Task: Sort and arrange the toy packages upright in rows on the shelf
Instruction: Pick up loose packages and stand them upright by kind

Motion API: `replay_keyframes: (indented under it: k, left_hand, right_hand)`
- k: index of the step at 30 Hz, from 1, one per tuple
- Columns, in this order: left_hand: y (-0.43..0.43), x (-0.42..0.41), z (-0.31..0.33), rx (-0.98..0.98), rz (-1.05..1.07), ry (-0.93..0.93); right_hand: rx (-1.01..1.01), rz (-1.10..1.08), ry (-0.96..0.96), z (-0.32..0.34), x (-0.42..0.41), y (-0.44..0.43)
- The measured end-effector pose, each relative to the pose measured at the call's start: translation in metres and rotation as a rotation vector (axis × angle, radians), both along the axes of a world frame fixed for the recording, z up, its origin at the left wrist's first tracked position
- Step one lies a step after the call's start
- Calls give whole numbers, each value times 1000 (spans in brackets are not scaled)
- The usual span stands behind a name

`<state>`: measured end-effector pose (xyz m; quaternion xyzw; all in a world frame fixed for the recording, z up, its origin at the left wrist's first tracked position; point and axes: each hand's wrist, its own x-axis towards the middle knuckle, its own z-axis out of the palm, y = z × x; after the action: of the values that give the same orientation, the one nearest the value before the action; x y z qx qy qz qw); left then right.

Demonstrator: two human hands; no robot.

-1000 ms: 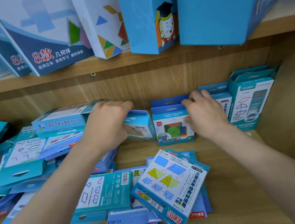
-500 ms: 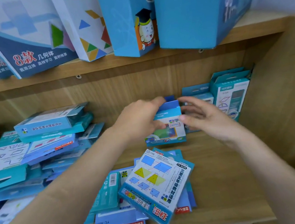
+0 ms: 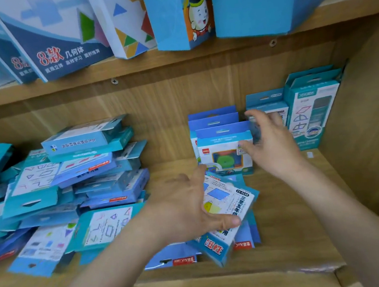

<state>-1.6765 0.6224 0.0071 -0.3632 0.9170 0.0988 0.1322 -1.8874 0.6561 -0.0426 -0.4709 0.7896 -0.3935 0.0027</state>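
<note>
While the wooden shelf (image 3: pixel 288 214) carried everything, tall blue boxes (image 3: pixel 249 0) stood on the board above. At the left, a heap of flat teal and blue card packages (image 3: pixel 81 180) lay on their faces, with hanger tabs pointing many ways. Against the back board, three blue-and-white toy packages (image 3: pixel 222 148) stood upright, one behind another, with long axes vertical and tabs up. The front one showed a green disc. Taller teal packages (image 3: pixel 311 114) stood upright just to their right. Near the front, a white-and-blue package (image 3: pixel 227 205) lay flat and skewed on other flat packs. The left hand (image 3: pixel 186 205) spread open fingers over it, thumb across its face. The right hand (image 3: pixel 272 142), fingers loosely open and gripping nothing, touched its thumb to the front upright package.
</note>
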Motion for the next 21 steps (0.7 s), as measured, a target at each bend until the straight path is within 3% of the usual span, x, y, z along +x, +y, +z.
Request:
replay_keyframes:
  k: [3,6,8,12,17,21]
  left_hand:
    - [-2,-3,-10,-47,74,-41]
    - [-10,1,-18,97,137,-82]
    - [-14,4,-20,203,177,-24]
    - [-20,11,-24,228,200,65]
    - [-35,38,-20,444,284,576]
    - [-35,59,-4,520,236,899]
  right_hand:
    - [33,79,-97,10,12,32]
    - [262,258,-253,1,31,64]
    - [342,252,-230,-11,42,72]
    - [298,190,-243,-24,52,72]
    - [142,206,-282,-13,56,73]
    - [79,428,-437,26,66,55]
